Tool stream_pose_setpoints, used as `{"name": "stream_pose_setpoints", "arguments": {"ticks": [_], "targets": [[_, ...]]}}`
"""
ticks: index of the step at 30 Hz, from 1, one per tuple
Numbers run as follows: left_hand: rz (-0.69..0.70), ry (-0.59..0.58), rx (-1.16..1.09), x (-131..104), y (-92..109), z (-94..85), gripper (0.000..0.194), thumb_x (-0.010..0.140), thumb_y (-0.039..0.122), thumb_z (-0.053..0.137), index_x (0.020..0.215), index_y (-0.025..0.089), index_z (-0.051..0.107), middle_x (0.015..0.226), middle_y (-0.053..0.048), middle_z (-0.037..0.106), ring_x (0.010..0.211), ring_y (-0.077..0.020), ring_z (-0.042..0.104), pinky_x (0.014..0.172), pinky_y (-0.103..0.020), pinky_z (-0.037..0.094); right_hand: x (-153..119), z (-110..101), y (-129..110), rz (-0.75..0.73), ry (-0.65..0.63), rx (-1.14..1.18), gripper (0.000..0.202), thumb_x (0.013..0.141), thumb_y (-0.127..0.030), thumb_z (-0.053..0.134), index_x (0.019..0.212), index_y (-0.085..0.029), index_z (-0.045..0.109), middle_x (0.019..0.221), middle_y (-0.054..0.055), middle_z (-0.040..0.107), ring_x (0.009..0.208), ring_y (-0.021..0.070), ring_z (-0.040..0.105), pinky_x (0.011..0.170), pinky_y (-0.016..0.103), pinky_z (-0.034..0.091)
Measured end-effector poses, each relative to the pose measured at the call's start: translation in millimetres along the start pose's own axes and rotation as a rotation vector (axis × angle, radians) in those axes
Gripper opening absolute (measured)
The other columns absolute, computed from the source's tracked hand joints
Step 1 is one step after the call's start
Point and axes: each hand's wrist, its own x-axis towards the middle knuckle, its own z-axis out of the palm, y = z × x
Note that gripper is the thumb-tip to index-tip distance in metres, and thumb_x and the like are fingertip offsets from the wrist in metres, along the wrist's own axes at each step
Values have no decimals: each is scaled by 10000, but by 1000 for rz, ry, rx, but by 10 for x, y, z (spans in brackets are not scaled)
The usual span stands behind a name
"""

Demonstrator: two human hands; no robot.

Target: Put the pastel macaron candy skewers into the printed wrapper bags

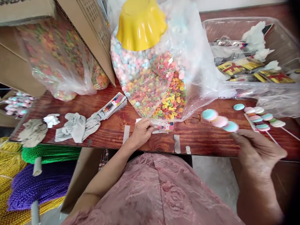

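Observation:
My right hand (260, 151) is closed in a pinch on a candy skewer (219, 121), which carries pastel discs of blue, pink and blue pointing to the left above the table. My left hand (142, 133) has its fingers pinched at a printed plastic bag (165, 126) lying flat near the table's front edge. Part of that bag is hidden under the fingers. Beyond it stands a large clear bag (150, 87) full of ring-shaped and pastel round candies. Finished-looking candy skewers (262, 117) lie beside my right hand, next to a loose blue disc (238, 107).
A yellow wavy bowl (142, 25) rests upside down on the candies. At back right is a clear tray (248, 19) holding wrappers. A stack of printed bags (111, 106), grey gloves (76, 127) and a cardboard box (91, 34) occupy the left. Colored twisted bundles (42, 184) are below.

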Motion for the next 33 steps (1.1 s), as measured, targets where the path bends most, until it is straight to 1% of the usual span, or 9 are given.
{"name": "stream_pose_setpoints", "arguments": {"ticks": [3,7,13,17,20,23,27,30,33], "targets": [[-31,13,-46,21,-1,-14,196,845,211,695,674,162,612,697,2,599,670,-119,548,655,-251,407,-124,71,-239,-74,-152,224,101,743,-303,782,831,-258,760,766,26,722,673,196,668,702,340,546],[-7,-4,-101,31,-20,-57,170,829,248,739,709,155,662,703,-1,634,661,-112,564,656,-240,411,-116,142,-356,-203,-394,282,87,784,-239,741,864,-264,765,827,7,754,722,182,704,714,304,568],[26,-59,-66,5,-45,-70,108,887,231,668,837,173,745,821,-34,675,778,-129,630,723,-244,465,-81,294,-407,-286,-505,215,87,831,-279,688,862,-241,760,820,16,761,706,170,709,699,277,575],[11,-29,-75,0,-51,-30,122,885,203,656,807,172,745,803,-35,670,767,-134,624,711,-255,465,-93,328,-460,-321,-504,159,126,844,-314,659,842,-237,759,806,23,758,693,177,706,690,285,571],[-35,6,-139,8,-39,-20,127,860,176,665,751,163,728,766,-26,665,732,-130,618,704,-259,464,-129,310,-483,-241,-440,177,103,823,-313,685,839,-238,754,801,22,749,694,176,691,689,289,557],[-108,30,-244,9,-15,-31,127,841,214,685,730,167,723,744,-18,665,711,-131,615,702,-265,468,-203,300,-565,20,-384,374,105,794,-328,723,827,-229,717,766,15,719,640,154,632,619,281,515],[-157,53,-320,3,6,-25,165,830,289,698,720,168,721,734,-19,665,710,-138,610,702,-273,469,-351,443,-831,303,-541,757,169,813,-376,696,848,-228,623,768,7,689,473,93,443,444,248,358],[-145,63,-327,-1,14,5,155,827,279,701,722,166,718,733,-16,659,713,-135,602,708,-272,469,-459,699,-1045,295,-709,835,173,843,-393,654,857,-229,603,606,-38,582,447,91,414,450,239,344],[-135,92,-318,-7,23,40,142,829,256,700,720,166,707,719,-12,649,704,-133,592,696,-270,467,-530,955,-1167,225,-792,809,220,877,-391,609,758,-209,576,512,-55,487,479,95,434,510,237,376]]}}
